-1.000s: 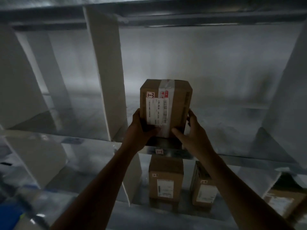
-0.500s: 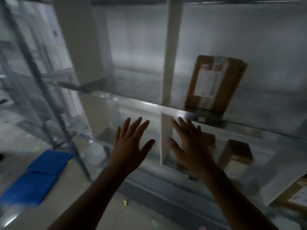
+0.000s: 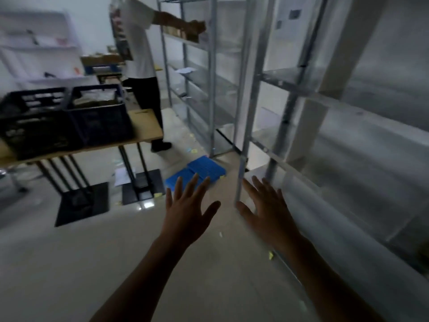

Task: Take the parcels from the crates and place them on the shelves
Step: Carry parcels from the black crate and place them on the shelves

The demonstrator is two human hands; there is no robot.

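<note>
My left hand (image 3: 185,212) and my right hand (image 3: 267,212) hover over the floor, fingers spread, holding nothing. Two dark crates (image 3: 65,119) stand side by side on a wooden table (image 3: 146,126) at the left; the right crate (image 3: 97,115) shows parcels inside. The metal shelves (image 3: 325,101) with white dividers run along my right. The parcel I was holding is out of view.
Another person (image 3: 139,61) stands beyond the table, reaching a parcel onto a far shelf unit (image 3: 199,66). A blue plastic board (image 3: 197,175) lies on the floor by the shelf post. The table legs (image 3: 132,173) have black base plates. Paper scraps litter the floor.
Both hands let go of the brown parcel, which stayed on the shelf. My view has swung left, away from the shelves and toward the crates; the hands stay spread and empty.
</note>
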